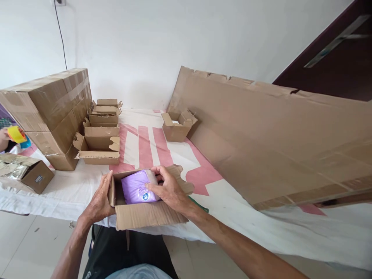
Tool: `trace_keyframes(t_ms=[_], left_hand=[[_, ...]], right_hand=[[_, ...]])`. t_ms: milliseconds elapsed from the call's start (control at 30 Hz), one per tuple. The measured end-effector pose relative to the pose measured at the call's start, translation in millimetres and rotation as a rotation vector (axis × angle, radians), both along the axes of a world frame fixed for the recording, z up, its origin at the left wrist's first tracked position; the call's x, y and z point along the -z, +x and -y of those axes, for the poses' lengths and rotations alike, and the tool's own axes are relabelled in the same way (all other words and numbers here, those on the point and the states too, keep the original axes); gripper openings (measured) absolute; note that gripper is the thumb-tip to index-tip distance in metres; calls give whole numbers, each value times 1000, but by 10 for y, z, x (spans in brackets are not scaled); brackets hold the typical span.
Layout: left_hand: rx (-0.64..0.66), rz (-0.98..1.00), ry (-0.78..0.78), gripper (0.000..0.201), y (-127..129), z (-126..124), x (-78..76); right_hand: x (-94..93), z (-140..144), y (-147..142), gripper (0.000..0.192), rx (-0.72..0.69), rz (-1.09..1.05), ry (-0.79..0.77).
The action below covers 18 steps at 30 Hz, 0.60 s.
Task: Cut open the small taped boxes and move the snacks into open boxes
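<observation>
An open cardboard box sits at the table's front edge with its flaps folded outward. My left hand is closed around the box's left end, thumb at the rim. Inside lies a purple plastic-wrapped pack with a small round blue logo, slightly tilted against the box walls. My right hand grips the pack's right end between thumb and fingers, and its wrist crosses the box's right side. What lies beneath the pack is hidden.
Taped cartons are stacked at the left, beside a row of open boxes. Another open box stands behind. A large cardboard sheet leans at the right. Far left, another person's hand is by yellow tape near a closed box.
</observation>
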<state>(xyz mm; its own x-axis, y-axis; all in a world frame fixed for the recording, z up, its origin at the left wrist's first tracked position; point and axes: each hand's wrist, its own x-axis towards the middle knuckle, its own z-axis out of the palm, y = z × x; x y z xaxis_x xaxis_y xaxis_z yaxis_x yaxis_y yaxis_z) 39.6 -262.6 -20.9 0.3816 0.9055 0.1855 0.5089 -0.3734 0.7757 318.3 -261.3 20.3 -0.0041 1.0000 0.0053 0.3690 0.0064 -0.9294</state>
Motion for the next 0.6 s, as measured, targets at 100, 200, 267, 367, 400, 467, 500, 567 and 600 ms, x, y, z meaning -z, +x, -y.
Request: trace_keyframes(t_ms=[100,200,267,367,400,467,500,567,600], left_hand=[[12,-11,31,125,8,-52,-48],[16,-55,30,126,-3,-74,-59],[13,-81,12,129,-19,-76,-39],[13,-91,-9,130,-43,-78,15],[14,-96,-21,130,-51,-80,30],[20,-129,-63,132,-81,-91,37],[26,-156,-89,133,-108,-99,24],[46,-202,-141,136,-189,-120,-48],[54,-208,-153,134,-242,-132,-107]], right_hand=[[24,-29,6,49,64,-31,60],[21,-66,47,51,111,-83,70],[-36,-74,97,53,103,-176,14],[-174,-61,161,53,88,-357,-21],[-217,-57,168,52,83,-407,-8],[-281,-61,152,50,69,-482,37],[-299,-73,129,50,64,-508,64],[-308,-121,63,50,70,-550,112],[-304,-153,25,51,78,-575,126]])
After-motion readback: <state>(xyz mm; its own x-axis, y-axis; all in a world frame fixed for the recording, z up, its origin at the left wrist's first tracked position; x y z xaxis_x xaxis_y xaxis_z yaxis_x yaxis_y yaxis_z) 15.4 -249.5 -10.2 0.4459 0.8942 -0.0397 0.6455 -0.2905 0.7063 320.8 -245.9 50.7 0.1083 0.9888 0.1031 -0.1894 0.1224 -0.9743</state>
